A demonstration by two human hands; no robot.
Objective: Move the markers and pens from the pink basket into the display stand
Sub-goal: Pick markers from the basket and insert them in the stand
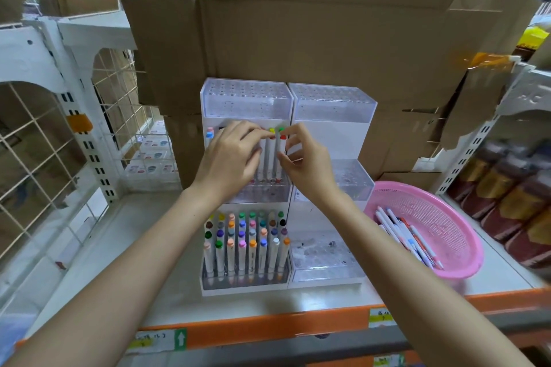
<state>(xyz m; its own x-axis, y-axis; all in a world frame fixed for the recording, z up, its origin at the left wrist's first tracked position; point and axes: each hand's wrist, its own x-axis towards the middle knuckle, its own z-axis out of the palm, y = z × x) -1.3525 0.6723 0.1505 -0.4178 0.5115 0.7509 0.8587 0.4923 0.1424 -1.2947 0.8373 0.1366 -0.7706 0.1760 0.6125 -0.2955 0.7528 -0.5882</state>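
Observation:
A white tiered display stand [328,128] stands on the shelf. Its lower left tier is packed with several colour-capped markers [246,243]. In the middle left tier stand a few markers. My left hand [231,155] pinches the top of one of them near its cap. My right hand [304,158] pinches a red-capped marker [280,155] at the tier's right edge. The pink basket [447,208] sits to the right of the stand and holds several white pens [408,237]. The stand's right column has no markers in it.
Brown cardboard boxes [298,39] rise behind the stand. A white wire rack [44,143] closes off the left side, and stacked brown and gold packs [512,202] fill the right. The shelf has an orange front edge [268,328] with paper labels.

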